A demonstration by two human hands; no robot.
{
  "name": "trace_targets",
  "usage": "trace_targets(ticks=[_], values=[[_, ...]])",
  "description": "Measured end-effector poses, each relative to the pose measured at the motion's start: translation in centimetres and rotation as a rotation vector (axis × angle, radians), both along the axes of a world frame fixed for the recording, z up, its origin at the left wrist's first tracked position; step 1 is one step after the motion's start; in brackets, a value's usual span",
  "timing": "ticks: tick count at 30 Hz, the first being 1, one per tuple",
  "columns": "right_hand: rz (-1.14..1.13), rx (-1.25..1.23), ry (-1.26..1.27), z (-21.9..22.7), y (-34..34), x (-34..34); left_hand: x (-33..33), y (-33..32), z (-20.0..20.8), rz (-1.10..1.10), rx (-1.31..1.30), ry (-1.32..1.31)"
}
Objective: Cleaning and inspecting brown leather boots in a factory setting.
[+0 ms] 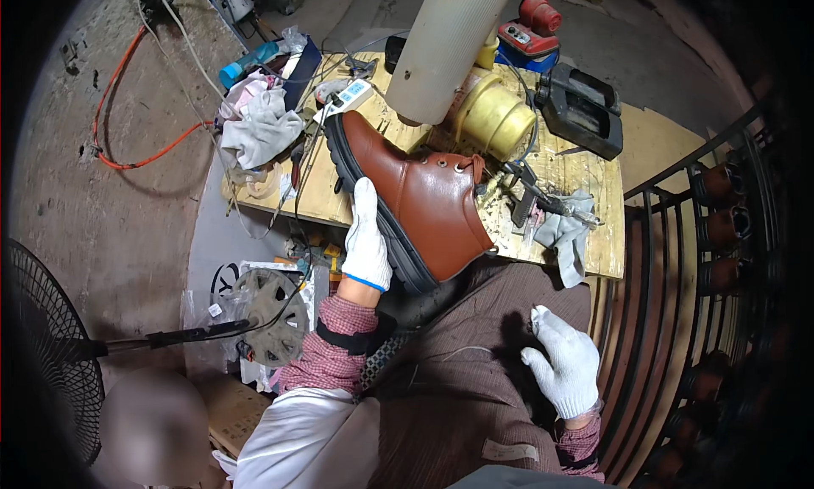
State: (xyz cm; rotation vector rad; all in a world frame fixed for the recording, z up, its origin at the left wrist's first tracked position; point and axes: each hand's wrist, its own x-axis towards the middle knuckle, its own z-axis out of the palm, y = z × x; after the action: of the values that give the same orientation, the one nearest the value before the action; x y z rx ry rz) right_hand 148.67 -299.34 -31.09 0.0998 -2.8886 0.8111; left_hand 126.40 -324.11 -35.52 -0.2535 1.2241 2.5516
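Observation:
A brown leather ankle boot (407,192) with a thick black sole lies tilted on its side over the front edge of the wooden table. My left hand (366,234), in a white knit glove, grips it from below along the sole; the fingers that wrap under the boot are partly hidden. Its toe points to the upper left and its lace eyelets face up and right. Over my lap, apart from the boot, my right hand (563,360) wears a white glove too. Its thumb stands away from the fingers, and nothing shows in it.
Behind the boot, a yellow machine part (493,116) and a pale cylinder (449,48) rise from the wooden table (598,209). A grey rag (570,234) hangs off its edge. Left are cloths (259,133), a power strip (346,97) and a fan (51,353); right, a rack (653,319) holds boots.

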Motion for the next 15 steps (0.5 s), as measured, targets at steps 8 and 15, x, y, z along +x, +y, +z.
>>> trace_targets(ticks=[8, 15], values=[[-0.137, -0.021, -0.054, -2.2, 1.5, 1.8, -1.6, -0.7, 1.2, 0.187, -0.166, 0.196], [-0.130, 0.016, -0.012, -3.7, 3.1, 1.4, -6.9, 1.7, 5.8, 0.460, -0.309, 0.342]])
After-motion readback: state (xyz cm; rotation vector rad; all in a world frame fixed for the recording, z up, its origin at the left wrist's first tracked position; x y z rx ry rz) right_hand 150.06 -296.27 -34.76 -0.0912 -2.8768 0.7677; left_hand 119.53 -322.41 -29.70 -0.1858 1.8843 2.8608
